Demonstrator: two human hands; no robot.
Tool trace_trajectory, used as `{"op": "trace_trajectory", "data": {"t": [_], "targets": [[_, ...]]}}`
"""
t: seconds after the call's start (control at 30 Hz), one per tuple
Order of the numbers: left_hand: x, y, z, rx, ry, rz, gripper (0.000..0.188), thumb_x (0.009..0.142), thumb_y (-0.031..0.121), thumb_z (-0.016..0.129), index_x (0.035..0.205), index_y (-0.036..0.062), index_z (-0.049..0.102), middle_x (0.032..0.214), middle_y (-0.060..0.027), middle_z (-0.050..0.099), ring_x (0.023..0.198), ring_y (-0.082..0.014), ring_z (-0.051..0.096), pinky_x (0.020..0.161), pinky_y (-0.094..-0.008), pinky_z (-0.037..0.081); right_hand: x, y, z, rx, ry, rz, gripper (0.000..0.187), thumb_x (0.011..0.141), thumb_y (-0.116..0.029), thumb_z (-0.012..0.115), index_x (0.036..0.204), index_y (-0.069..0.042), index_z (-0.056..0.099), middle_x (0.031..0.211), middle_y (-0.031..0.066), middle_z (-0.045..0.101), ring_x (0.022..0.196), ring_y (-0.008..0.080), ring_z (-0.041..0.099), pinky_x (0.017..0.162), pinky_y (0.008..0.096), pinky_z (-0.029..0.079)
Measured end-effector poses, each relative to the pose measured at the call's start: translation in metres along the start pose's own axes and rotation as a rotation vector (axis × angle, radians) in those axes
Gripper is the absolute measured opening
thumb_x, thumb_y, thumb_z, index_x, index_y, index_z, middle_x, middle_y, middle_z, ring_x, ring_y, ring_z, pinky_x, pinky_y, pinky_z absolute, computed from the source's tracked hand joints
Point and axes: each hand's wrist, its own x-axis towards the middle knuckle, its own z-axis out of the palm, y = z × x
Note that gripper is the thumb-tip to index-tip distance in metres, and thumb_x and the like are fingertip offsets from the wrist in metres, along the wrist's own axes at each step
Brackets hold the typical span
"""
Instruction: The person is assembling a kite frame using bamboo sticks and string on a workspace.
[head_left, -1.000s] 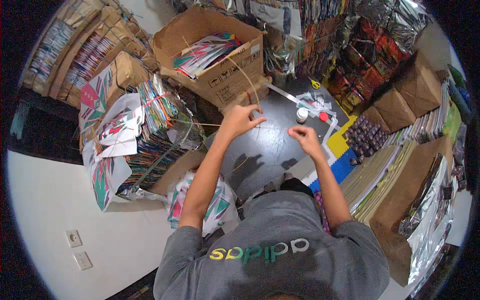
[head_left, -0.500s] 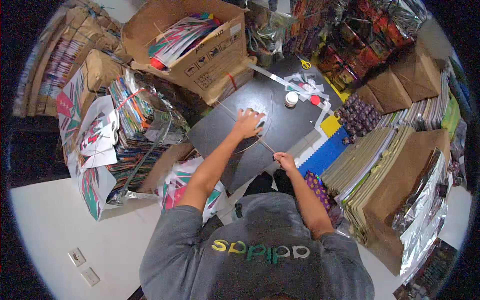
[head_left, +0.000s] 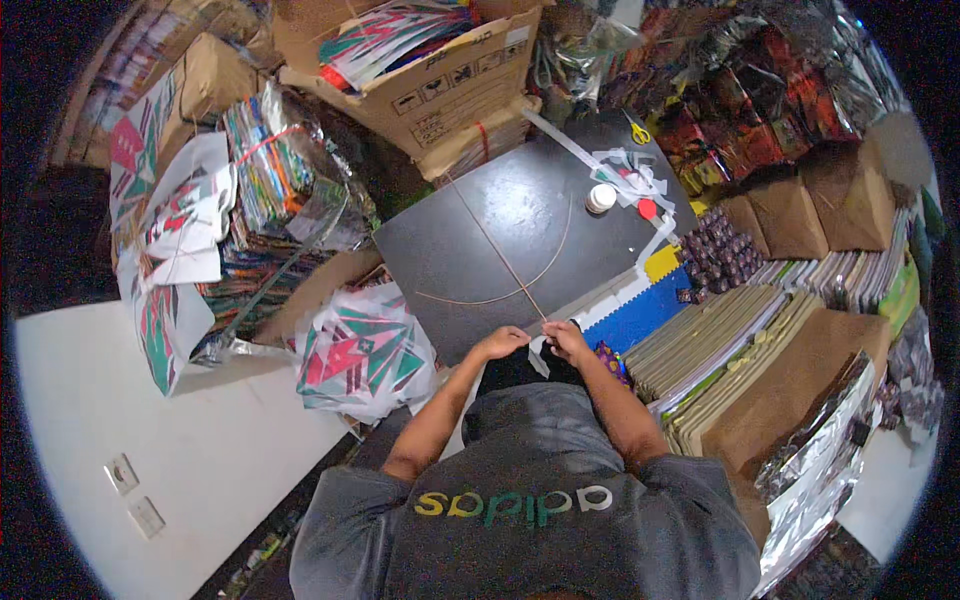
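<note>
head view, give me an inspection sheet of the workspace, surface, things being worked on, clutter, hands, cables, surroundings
surface: dark tabletop, glossy with a bright reflection
things in work: thin straight stick crossing a thin curved stick
clutter: white bottle, red cap, tangled white strips and yellow scissors toward the far right
hands: right hand holds the straight stick's near end; left hand is beside it, grip unclear
cables: nothing seen
surroundings: cardboard box with colourful sheets beyond the table, printed white plastic at left, stacked bundles at right
</note>
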Motion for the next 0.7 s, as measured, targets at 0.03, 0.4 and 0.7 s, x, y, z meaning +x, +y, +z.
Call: {"op": "trace_trajectory", "data": {"t": [0.03,0.4,0.7], "targets": [[0.009,-0.024,0.011,-0.021,0.03,-0.003,0.042,0.09,0.041,0.056,0.106,0.0033,0.065,0.096,-0.0064,0.068,0.078,-0.0154,0.061,0.063,-0.0284,0.049,-0.002,-0.001,0.005,-0.029,-0.021,0.005,0.019,0.086,-0.027,0.067,0.097,-0.011,0.066,0.065,-0.005,0.054,0.051,0.0059,0.046,0.043,0.0227,0.034],[0.039,0.013,0.105,-0.793,0.121,-0.17,0.052,0.095,0.052,0.044,0.136,0.0202,0.042,0.126,-0.0044,0.049,0.106,-0.019,0.053,0.082,-0.0399,0.048,0.016,-0.005,-0.033,-0.182,-0.144,0.073,0.018,0.089,-0.021,0.059,0.103,-0.012,0.066,0.083,-0.0029,0.061,0.063,0.006,0.05,0.044,0.0209,0.03],[0.067,0.018,0.117,-1.023,0.664,-0.104,0.028,0.094,0.035,0.052,0.114,0.0178,0.062,0.1,0.0019,0.063,0.084,-0.0113,0.06,0.073,-0.0276,0.046,0.023,-0.047,-0.036,-0.385,-0.384,0.07,0.018,0.089,-0.025,0.061,0.095,-0.01,0.069,0.066,-0.0035,0.055,0.047,0.0053,0.041,0.041,0.0217,0.027]]}}
